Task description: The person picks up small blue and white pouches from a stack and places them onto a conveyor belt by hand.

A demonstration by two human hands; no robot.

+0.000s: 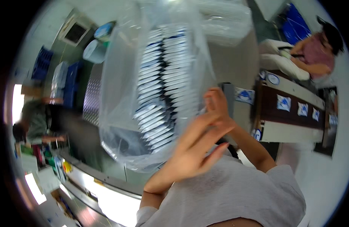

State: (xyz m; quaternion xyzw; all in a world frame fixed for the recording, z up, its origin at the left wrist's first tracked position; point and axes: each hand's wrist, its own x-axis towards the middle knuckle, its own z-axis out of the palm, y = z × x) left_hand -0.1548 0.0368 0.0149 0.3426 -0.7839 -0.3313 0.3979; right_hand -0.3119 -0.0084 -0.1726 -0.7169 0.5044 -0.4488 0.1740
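Observation:
Below the right side of a clear plastic bag (pixel 119 75), my left hand (pixel 193 145) stretches to the right, its fingers and thumb apart and nothing visible in them. My right hand (pixel 218 104) is at the bag's right edge, partly behind the left fingers. Its fingers are bent and blurred; whether they hold anything is hidden. Inside the open bag, white and blue packets (pixel 176 68) stand on edge in two long rows. Another white and blue packet (pixel 244 95) lies flat just right of my right hand, beside a grey block (pixel 228 96).
On the right, several packets lie on a dark conveyor belt (pixel 273 104) between pale side rails. Beyond it, a seated person (pixel 314 55) bends over something white. More clear plastic (pixel 225 24) lies at the back. Another person (pixel 34 117) stands at the left, near blue crates (pixel 71 85).

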